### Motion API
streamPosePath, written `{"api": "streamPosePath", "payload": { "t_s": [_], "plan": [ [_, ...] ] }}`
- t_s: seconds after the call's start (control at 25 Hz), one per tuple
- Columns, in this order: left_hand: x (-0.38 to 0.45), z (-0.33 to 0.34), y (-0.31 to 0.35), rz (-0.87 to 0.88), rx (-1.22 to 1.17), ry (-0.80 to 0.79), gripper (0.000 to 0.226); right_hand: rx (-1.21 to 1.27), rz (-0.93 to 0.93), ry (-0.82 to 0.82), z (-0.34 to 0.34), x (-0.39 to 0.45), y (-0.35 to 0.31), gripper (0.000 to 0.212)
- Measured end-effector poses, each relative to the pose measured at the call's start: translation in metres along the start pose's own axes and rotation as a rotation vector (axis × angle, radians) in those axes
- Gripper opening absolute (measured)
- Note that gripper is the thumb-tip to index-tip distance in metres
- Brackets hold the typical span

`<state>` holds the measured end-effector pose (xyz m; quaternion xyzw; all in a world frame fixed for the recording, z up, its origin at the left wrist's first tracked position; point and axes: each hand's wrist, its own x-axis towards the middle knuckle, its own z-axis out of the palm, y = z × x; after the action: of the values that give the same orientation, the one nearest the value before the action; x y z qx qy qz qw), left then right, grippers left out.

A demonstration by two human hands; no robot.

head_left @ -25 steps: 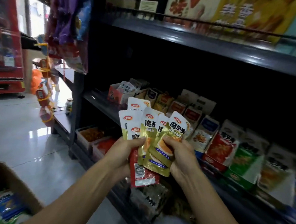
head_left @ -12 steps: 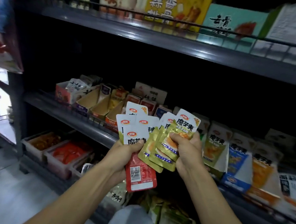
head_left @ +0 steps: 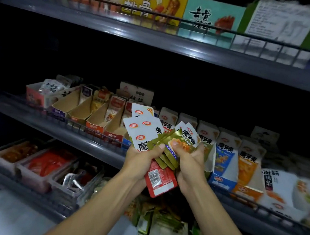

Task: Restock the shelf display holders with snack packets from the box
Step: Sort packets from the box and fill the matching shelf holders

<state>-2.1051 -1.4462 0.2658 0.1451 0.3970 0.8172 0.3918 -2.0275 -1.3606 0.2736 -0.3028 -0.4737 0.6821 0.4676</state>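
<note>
my left hand grips a fanned bunch of white-top snack packets w/ thumb on front, a red packet hanging loose under it; my right hand pinches the gold packets, thumb on the top one; all held just in front of the middle shelf; box not in view; risks, imo: red packet is only half caught so it could slide out & drop to the lower trays; fan is slippery, pulling one gold packet may drag others; the empty cardboard holders sit left, matching-looking ones right, so wrong-slot mixups are easy; dim shelf doesn't help.
</note>
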Motion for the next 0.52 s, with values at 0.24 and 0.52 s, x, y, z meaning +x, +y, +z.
{"api": "streamPosePath", "payload": {
  "t_s": [0.24, 0.52],
  "plan": [
    [0.004, 0.009, -0.015, -0.012, 0.077, -0.008, 0.031, -0.188, -0.098, 0.036, -0.029, 0.008, -0.007, 0.068],
    [0.011, 0.014, -0.007, -0.168, 0.123, -0.153, 0.025, -0.49, 0.051, -0.277, -0.083, 0.037, -0.08, 0.033]
  ]
}}
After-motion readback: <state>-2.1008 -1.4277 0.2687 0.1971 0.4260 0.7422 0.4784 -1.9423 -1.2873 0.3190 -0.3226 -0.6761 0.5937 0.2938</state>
